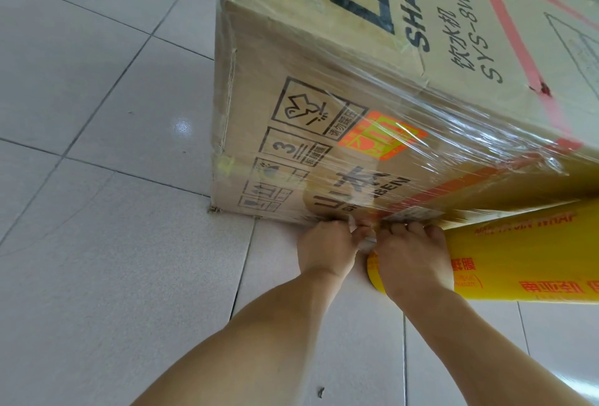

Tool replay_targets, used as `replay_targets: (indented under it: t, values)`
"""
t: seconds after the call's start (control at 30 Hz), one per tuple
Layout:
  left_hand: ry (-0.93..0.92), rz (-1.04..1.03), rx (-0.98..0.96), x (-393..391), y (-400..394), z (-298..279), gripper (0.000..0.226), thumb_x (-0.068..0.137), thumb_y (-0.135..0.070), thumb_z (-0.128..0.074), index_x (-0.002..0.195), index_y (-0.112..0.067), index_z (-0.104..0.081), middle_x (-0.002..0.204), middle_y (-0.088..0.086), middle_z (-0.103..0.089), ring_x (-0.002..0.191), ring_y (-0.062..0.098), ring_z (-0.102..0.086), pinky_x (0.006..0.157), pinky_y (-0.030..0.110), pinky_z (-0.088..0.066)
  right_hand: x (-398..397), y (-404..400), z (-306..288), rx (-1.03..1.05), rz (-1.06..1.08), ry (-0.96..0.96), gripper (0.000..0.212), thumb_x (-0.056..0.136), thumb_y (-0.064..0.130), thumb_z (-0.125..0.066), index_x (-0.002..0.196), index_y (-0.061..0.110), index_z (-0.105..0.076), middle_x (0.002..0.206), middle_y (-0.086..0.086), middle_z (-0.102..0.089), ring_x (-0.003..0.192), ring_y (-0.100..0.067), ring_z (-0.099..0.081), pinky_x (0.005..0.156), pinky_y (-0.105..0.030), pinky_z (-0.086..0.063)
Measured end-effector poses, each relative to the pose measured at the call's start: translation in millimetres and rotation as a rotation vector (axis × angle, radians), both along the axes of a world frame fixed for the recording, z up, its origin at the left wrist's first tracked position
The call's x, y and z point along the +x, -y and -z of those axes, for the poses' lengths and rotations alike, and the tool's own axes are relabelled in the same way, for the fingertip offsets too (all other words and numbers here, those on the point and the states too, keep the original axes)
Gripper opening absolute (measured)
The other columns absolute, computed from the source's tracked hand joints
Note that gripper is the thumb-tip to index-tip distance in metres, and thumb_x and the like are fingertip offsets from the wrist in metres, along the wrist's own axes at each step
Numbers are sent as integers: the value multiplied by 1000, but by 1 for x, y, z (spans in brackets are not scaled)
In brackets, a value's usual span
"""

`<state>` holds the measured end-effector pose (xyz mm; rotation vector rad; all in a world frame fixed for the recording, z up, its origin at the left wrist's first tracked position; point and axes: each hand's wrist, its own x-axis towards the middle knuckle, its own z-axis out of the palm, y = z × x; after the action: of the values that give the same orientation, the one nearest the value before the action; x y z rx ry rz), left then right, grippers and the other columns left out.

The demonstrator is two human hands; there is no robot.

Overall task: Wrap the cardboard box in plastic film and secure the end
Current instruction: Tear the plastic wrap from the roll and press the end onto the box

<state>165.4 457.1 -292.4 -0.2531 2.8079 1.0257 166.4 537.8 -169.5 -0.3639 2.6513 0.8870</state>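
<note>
Both hands' fingers [359, 234] hidden pinching film [369, 240], box [291, 81] cropped

Tight at the box's foot, open floor on my left

The cardboard box [324, 107] walls off everything ahead of me, and the yellow film roll [518, 260] lies on the tiled floor [97, 243] against its base, closing my right side. My left hand [327, 250] and right hand [411, 256] crowd together at the bottom edge; bare tiles lie open to my left and behind my forearms.
</note>
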Motion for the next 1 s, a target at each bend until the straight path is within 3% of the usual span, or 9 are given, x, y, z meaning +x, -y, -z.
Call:
replay_targets:
  t: [0.1, 0.27, 0.47, 0.63, 0.83, 0.9, 1.0]
  values:
    - [80, -27, 95, 1, -1, 0, 78, 100, -84, -37, 110, -21, -81, 107, 4, -83, 105, 25, -76, 62, 31, -36, 0, 1, 1, 13, -5, 7, 36, 99, 21, -37, 131, 24, -54, 131, -1, -55, 127, -26, -41, 107, -41, -28]
    - [50, -7, -4, -1, 0, -1, 70, 104, -77, -39, 112, -21, -81, 110, 2, -83, 107, 24, -76, 68, 29, -38, 1, 0, 0, 20, -12, 10, 36, 99, 20, -39, 129, 24, -57, 130, -2, -55, 126, -26, -41, 104, -41, -30]
    - [-41, 65, -144, 2, 7, -2, 66, 114, -60, -35, 100, -16, -82, 101, 5, -84, 94, 25, -78, 50, 26, -21, 2, 1, 0, 50, -35, 19, 36, 98, 19, -42, 130, 23, -56, 132, -4, -52, 125, -28, -40, 104, -42, -30]
    - [-2, 54, -99, 4, 8, -6, 69, 106, -73, -41, 98, -17, -82, 99, 3, -83, 93, 23, -78, 50, 27, -25, 3, 2, 2, 45, -35, 26, 38, 96, 19, -46, 133, 23, -54, 133, -4, -50, 126, -28, -39, 105, -41, -29]
    - [-1, 71, -148, 0, 10, -5, 55, 114, -53, -42, 105, -16, -82, 105, 5, -83, 99, 26, -77, 60, 30, -33, 1, 2, 9, 46, -40, 80, 43, 92, 18, -52, 134, 22, -50, 132, -2, -52, 127, -26, -42, 106, -41, -29]
    - [-22, 98, -169, -1, 11, -4, 49, 116, -43, -43, 104, -15, -81, 106, 6, -83, 98, 28, -77, 53, 29, -26, 1, 3, 13, 60, -44, 90, 42, 92, 19, -51, 134, 22, -50, 133, -3, -52, 127, -27, -41, 105, -42, -30]
    - [-53, 135, -191, -2, 15, -3, 50, 116, -45, -43, 103, -16, -81, 103, 5, -83, 94, 28, -77, 50, 26, -19, 1, 4, 17, 81, -61, 111, 43, 93, 20, -52, 136, 20, -50, 137, -5, -51, 130, -28, -39, 107, -43, -29]
